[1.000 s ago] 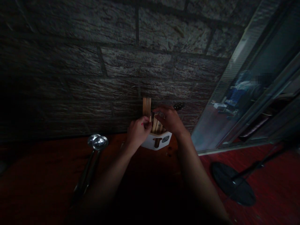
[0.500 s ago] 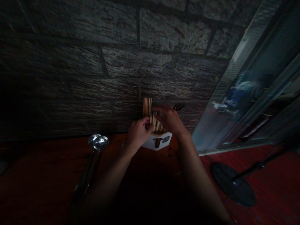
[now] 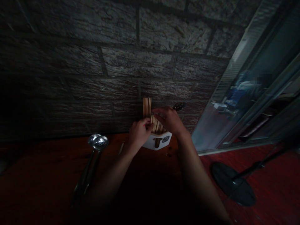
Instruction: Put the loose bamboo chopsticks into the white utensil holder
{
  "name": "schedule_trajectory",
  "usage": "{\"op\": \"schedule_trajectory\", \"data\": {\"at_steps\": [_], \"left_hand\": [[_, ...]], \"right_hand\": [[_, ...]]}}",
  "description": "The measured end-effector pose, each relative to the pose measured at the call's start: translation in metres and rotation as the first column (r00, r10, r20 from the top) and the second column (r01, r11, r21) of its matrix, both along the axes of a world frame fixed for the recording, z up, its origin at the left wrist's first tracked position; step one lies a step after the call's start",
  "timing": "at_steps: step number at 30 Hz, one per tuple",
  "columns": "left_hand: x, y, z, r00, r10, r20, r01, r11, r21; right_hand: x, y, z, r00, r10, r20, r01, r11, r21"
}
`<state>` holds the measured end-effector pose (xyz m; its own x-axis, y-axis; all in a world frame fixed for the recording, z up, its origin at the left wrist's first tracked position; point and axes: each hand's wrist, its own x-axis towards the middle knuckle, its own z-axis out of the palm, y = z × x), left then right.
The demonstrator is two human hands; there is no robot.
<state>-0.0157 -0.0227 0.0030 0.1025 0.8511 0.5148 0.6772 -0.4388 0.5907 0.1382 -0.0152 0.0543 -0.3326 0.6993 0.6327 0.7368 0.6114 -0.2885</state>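
Observation:
A white holder with a dark cut-out in its front stands on the wooden surface against the wall, filled with upright wooden chopsticks. One row of chopsticks rises higher than the others at the left. My left hand is closed at the holder's left side, thumb and fingers pinching chopsticks. From the right, my right hand curls its fingers and thumb about the chopsticks' upper ends. Its fingertips are partly lost in shadow.
Two metal ladles, the front one perforated, lie left of my left forearm. A dark perforated utensil head shows behind my right hand. Stone-block wall rises behind. Right are a glass door and a round black stand base on red floor.
Both hands stay at the holder with only slight finger shifts. Chopsticks between them show a little more clearly now. The tall row stands as before.

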Motion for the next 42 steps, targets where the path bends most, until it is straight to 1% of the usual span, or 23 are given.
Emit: {"op": "schedule_trajectory", "data": {"at_steps": [7, 10, 14, 17, 21, 24, 27, 30, 34, 38, 42], "left_hand": [[-0.001, 0.000, -0.001, 0.999, -0.001, -0.034, 0.002, 0.999, 0.032], [-0.002, 0.001, -0.002, 1.000, -0.023, -0.017, 0.024, 0.999, 0.041], [-0.004, 0.003, -0.002, 0.999, -0.040, 0.016, 0.040, 0.999, 0.017], [-0.004, 0.004, -0.001, 0.996, -0.071, 0.061, 0.069, 0.997, 0.032], [-0.005, 0.003, 0.004, 0.977, -0.128, 0.172, 0.114, 0.990, 0.085], [-0.006, 0.004, 0.005, 0.955, -0.163, 0.249, 0.141, 0.985, 0.104], [-0.007, 0.004, 0.006, 0.940, -0.174, 0.292, 0.147, 0.983, 0.113], [-0.006, 0.004, 0.006, 0.941, -0.156, 0.300, 0.132, 0.986, 0.099], [-0.007, 0.001, 0.008, 0.968, -0.109, 0.224, 0.095, 0.993, 0.073], [-0.007, 0.002, 0.006, 0.982, -0.103, 0.156, 0.098, 0.994, 0.043], [-0.007, 0.005, 0.001, 0.987, -0.107, 0.121, 0.108, 0.994, 0.002]], "right_hand": [[0.000, 0.001, 0.000, 1.000, 0.010, -0.003, -0.010, 1.000, -0.008], [0.002, 0.001, 0.000, 1.000, 0.006, 0.019, -0.006, 1.000, 0.017], [0.002, -0.002, 0.001, 0.998, -0.005, 0.061, 0.003, 0.999, 0.032], [0.000, -0.003, 0.001, 0.997, 0.018, 0.077, -0.020, 1.000, 0.021], [-0.002, -0.002, 0.000, 0.994, 0.077, 0.077, -0.078, 0.997, 0.009], [-0.003, -0.002, 0.001, 0.992, 0.107, 0.063, -0.109, 0.994, 0.024], [-0.001, -0.002, 0.003, 0.996, 0.074, 0.057, -0.076, 0.996, 0.038], [0.002, -0.002, 0.003, 0.998, -0.013, 0.069, 0.008, 0.998, 0.062], [0.004, 0.001, -0.002, 0.991, -0.101, 0.087, 0.097, 0.994, 0.044], [0.003, 0.004, -0.006, 0.987, -0.121, 0.105, 0.120, 0.993, 0.018], [0.003, 0.005, -0.006, 0.986, -0.127, 0.108, 0.126, 0.992, 0.010]]}}
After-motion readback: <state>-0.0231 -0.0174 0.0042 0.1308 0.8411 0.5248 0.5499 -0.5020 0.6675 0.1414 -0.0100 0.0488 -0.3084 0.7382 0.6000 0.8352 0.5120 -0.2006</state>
